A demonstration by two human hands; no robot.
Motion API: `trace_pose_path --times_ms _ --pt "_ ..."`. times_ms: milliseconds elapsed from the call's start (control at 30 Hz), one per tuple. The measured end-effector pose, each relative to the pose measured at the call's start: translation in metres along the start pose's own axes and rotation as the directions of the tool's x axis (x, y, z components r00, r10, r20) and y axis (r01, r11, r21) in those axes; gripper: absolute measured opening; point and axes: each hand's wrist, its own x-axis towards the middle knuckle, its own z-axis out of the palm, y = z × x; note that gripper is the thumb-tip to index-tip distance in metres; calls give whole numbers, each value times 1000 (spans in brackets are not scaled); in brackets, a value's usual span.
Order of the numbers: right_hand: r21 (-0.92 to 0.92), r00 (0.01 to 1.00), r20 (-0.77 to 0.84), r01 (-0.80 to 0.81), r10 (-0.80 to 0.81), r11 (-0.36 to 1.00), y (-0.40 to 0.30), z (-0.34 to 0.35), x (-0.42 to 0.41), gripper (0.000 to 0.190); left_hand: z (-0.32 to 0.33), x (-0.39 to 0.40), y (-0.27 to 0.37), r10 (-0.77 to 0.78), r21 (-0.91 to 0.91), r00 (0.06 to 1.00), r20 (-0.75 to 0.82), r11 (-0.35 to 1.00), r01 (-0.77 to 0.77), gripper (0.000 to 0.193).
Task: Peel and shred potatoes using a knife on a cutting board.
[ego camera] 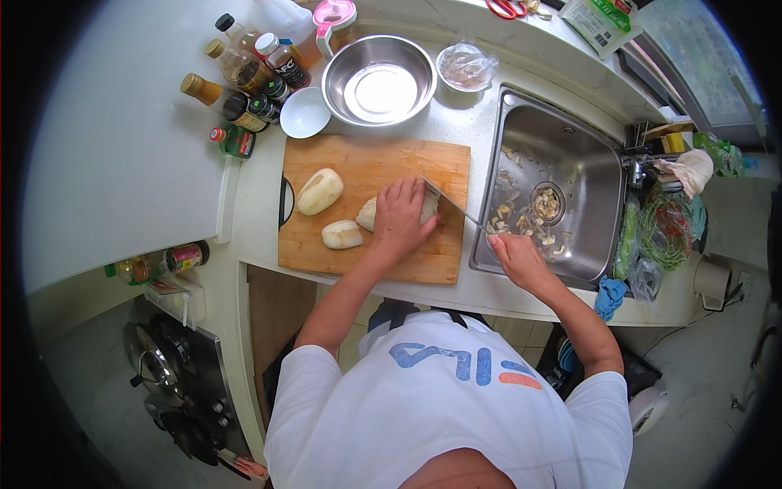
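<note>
On a wooden cutting board lies a pale, peeled root vegetable, sliced at least in part. My left hand presses down over it and hides its middle. My right hand grips a kitchen knife by the handle, beside the sink's near left edge; the blade reaches over the board to the vegetable's right end. A whole peeled root vegetable and a shorter cut piece rest to the left of my left hand.
A steel bowl, a white bowl and a bowl covered in plastic stand beyond the board. Bottles crowd the back left. The steel sink at right holds peelings. A blue cloth hangs at the counter's edge.
</note>
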Motion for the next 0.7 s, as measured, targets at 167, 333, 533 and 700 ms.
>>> trace_pose_path --times_ms 167,333,533,700 --pt "27 1000 6 -4 4 1000 -2 -5 3 51 3 1 -2 49 35 999 -4 998 -49 63" --pt "38 1000 -17 6 -5 999 -8 -12 10 50 0 -6 0 63 52 982 -179 997 -54 55" --pt "-148 995 31 103 -99 984 -10 -11 29 49 17 -7 0 74 -61 975 -207 994 -89 31" --pt "-227 991 92 117 -99 967 -12 -16 35 47 23 -6 -4 93 -54 972 -217 993 -107 26"
